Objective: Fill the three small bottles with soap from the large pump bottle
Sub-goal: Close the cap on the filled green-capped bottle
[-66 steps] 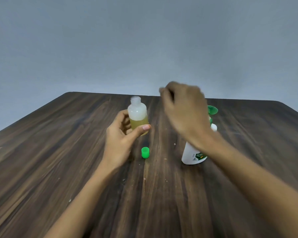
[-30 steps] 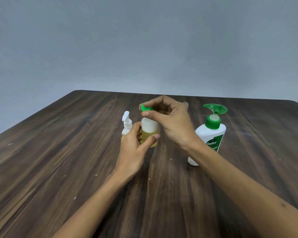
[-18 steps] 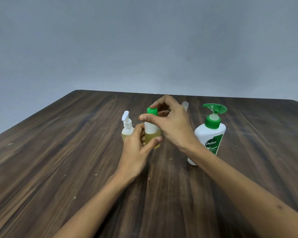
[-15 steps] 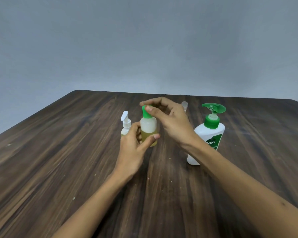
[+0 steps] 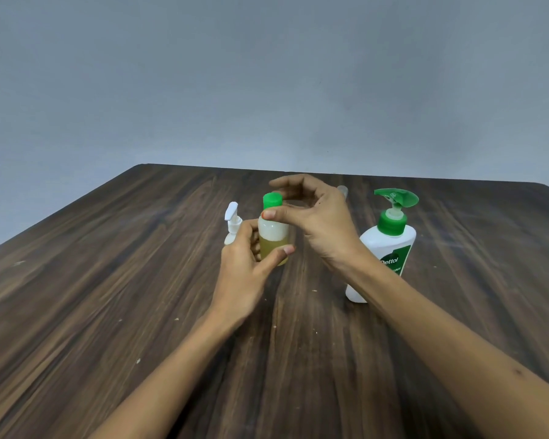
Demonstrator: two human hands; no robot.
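Observation:
My left hand (image 5: 246, 264) grips a small translucent bottle (image 5: 273, 237), about half full of yellow soap, above the wooden table (image 5: 108, 296). A green cap (image 5: 272, 200) sits on its neck. My right hand (image 5: 317, 220) curls around the cap, thumb touching just below it and forefinger arched over it. The large white pump bottle (image 5: 385, 245) with a green pump head stands to the right, partly behind my right forearm. A small bottle with a white pump top (image 5: 232, 224) stands behind my left hand. The tip of a third small bottle (image 5: 343, 190) peeks out behind my right hand.
The table's far edge runs in front of a plain grey wall (image 5: 267, 74). Small crumbs dot the wood near my forearms.
2.2 s ago the green cap lay on the table and the bottle was uncapped. My right hand put the cap on the bottle and has been turning around it since.

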